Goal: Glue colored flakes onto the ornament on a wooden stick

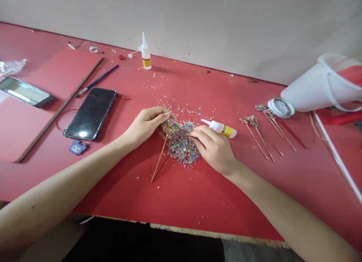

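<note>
My left hand pinches the ornate head of a gold hair stick, whose long pin slants down towards me over the red table. A heap of small multicoloured chips lies between my hands. My right hand rests on the heap's right side with fingers curled, holding a small glue bottle with its nozzle pointing left. Its fingertips touch the chips.
Several finished gold hair sticks lie to the right, beside a round tin of stones and a white plastic bag. A black phone, a blue clip, a pencil, a second glue bottle and a mirror lie at left.
</note>
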`<state>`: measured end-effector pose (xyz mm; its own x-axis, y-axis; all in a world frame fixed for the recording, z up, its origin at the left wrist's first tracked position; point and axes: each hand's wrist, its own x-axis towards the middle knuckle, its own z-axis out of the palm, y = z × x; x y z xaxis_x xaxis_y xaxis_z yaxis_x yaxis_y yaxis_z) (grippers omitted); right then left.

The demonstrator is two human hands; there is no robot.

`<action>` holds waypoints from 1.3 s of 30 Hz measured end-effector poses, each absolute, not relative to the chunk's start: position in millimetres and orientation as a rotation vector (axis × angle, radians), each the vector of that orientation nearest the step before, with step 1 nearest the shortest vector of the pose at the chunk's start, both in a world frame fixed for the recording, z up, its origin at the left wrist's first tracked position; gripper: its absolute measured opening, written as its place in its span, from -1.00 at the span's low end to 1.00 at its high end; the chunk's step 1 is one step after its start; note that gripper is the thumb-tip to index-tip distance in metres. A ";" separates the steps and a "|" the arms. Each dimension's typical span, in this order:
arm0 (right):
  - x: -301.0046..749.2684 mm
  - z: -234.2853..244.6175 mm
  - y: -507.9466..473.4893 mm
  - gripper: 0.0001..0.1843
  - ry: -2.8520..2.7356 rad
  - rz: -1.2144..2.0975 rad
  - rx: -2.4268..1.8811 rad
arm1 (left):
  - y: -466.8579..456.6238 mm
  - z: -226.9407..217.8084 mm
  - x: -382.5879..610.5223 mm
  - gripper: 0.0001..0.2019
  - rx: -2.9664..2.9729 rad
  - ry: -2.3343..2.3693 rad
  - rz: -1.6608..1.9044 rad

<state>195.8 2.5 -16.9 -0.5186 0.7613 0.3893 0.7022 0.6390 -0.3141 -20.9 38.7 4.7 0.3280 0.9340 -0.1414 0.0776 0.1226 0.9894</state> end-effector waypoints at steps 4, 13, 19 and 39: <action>195.7 -17.5 2.3 -0.82 -2.372 0.119 -1.148 | 38.7 4.0 -21.3 -0.82 1.294 1.051 0.831; 196.3 -18.7 2.7 -0.84 -2.353 0.108 -1.146 | 38.6 4.1 -21.6 -0.82 1.298 1.044 0.839; 196.2 -18.4 2.8 -0.83 -2.357 0.135 -1.156 | 38.6 6.7 -20.5 -0.85 1.280 1.055 0.834; 196.5 -20.1 2.9 -0.84 -2.363 0.145 -1.159 | 39.6 3.4 -22.0 -0.84 1.291 1.042 0.828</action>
